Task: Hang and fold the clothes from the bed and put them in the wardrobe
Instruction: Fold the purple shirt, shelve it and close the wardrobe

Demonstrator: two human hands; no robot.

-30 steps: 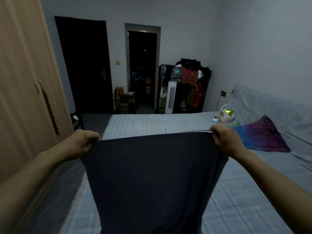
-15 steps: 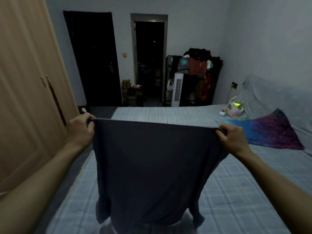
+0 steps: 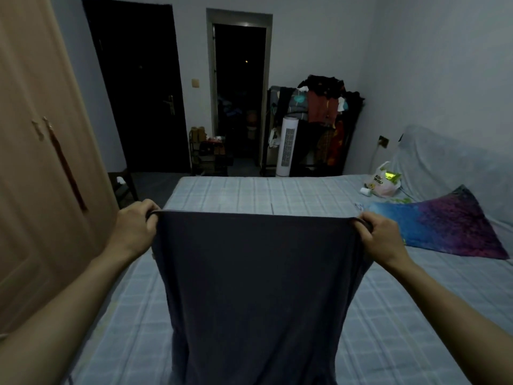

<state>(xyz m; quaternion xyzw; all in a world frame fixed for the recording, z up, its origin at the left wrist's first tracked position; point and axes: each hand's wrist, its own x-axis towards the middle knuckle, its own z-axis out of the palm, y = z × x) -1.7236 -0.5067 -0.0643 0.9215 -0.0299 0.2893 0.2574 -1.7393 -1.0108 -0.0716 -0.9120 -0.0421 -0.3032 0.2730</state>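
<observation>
A dark garment (image 3: 255, 295) is hanging stretched above the checked bed (image 3: 388, 315), beside the closed wardrobe (image 3: 41, 162). The left hand (image 3: 134, 229) and right hand (image 3: 380, 237) are each gripping a top corner with curled fingers. Uneven lowering could be wrinkling the fold.

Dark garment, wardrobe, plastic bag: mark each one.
Dark garment (image 3: 258, 287), head view, middle of the hanging cloth.
Wardrobe (image 3: 36, 173), head view, door panel.
Plastic bag (image 3: 384, 182), head view, its side.

Two bare forearms are seen, uncovered from the frame's lower edge to the wrists. No sleeve is visible on either. The left hand (image 3: 133, 232) and right hand (image 3: 381, 240) are ungloved.
</observation>
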